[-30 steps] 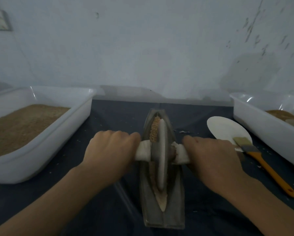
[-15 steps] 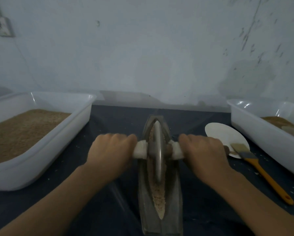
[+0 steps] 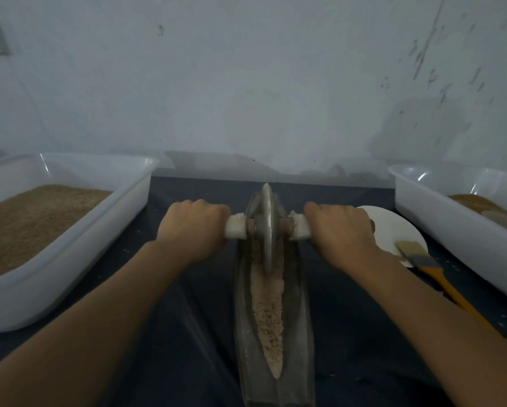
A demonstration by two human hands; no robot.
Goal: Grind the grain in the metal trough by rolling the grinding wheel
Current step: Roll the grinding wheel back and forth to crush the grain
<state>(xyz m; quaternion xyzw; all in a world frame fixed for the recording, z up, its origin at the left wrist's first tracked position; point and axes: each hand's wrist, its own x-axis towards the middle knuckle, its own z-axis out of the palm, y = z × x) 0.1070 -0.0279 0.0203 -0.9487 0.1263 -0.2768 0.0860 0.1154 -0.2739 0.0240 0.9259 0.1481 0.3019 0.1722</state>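
in the metal trough point(image 3: 242, 318), crushed grain point(image 3: 268, 312)

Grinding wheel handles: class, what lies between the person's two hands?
Head view: between the left hand and right hand stands the grey metal grinding wheel, over the boat-shaped metal trough of crushed grain.

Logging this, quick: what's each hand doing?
Left hand: closed on the wheel's left handle.
Right hand: closed on its right handle.

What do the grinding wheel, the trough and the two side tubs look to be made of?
Grinding wheel: dull grey metal disc, matte, thin-edged; possibly iron. Trough: the same dark metal, worn with a faint sheen. Left tub and right tub: white plastic, glossy and slightly translucent, with glints on the rims.
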